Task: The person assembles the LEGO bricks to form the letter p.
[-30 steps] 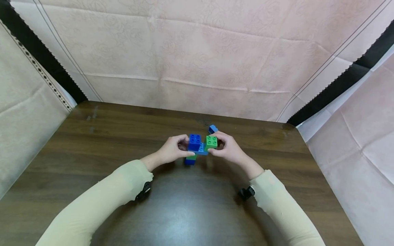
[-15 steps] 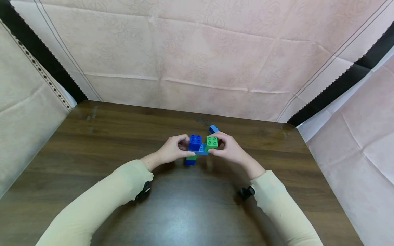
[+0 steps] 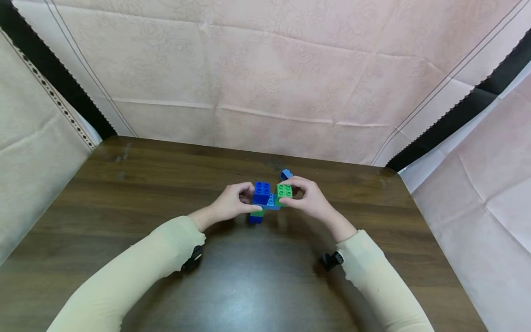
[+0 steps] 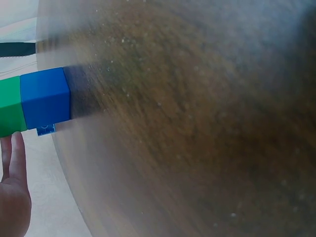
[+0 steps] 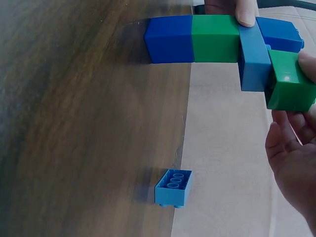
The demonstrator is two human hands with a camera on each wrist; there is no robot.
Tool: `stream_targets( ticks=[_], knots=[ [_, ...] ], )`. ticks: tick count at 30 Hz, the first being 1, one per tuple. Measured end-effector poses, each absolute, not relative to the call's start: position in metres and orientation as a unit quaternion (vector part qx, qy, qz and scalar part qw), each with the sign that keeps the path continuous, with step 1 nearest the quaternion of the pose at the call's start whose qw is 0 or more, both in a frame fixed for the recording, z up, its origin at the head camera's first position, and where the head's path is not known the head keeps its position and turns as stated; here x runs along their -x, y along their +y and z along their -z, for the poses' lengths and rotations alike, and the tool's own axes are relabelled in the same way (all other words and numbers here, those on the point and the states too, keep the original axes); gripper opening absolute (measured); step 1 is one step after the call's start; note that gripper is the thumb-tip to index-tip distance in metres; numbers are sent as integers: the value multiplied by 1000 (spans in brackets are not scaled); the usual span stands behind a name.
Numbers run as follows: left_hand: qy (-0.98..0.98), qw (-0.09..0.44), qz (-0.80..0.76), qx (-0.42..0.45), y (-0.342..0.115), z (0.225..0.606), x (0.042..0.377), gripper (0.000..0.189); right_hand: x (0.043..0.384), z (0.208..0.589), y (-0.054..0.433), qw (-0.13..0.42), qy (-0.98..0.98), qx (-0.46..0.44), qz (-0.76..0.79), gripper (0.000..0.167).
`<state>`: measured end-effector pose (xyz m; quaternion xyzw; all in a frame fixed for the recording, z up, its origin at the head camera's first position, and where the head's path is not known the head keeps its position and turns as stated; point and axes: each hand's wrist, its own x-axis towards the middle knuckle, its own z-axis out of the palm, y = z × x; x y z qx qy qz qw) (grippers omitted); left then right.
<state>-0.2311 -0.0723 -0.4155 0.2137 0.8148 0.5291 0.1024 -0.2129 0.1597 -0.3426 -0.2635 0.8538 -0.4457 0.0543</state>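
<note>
In the head view, my left hand (image 3: pixel 228 203) grips a stack of toy building bricks from the left. A dark blue brick (image 3: pixel 262 192) sits on top of the stack, on a light blue brick (image 5: pixel 255 64). Below that come a green brick (image 5: pixel 215 38) and a dark blue one (image 5: pixel 168 39) at the bottom. My right hand (image 3: pixel 310 199) pinches another green brick (image 3: pixel 284 191) between thumb and fingers. It sits at the right end of the light blue brick, slightly tilted; whether it is pressed fully down cannot be told. Left fingertips touch the lower green brick (image 4: pixel 9 106) in the left wrist view.
One loose light blue brick (image 5: pixel 173 188) lies on its side just beyond my right hand, near the far edge of the brown wooden table (image 3: pixel 166 175). Pale cloth (image 3: pixel 257 74) hangs behind the table. A black device is strapped to each wrist.
The right thumb has shifted slightly up the face of the green brick it pinches. My left hand and the stack stay almost where they were.
</note>
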Motion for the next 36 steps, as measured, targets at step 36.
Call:
stream_targets(
  ticks=[36],
  knots=[
    [811, 116, -534, -207, -73, 412, 229, 33, 278, 385, 196, 27, 838, 26, 544, 40]
  ],
)
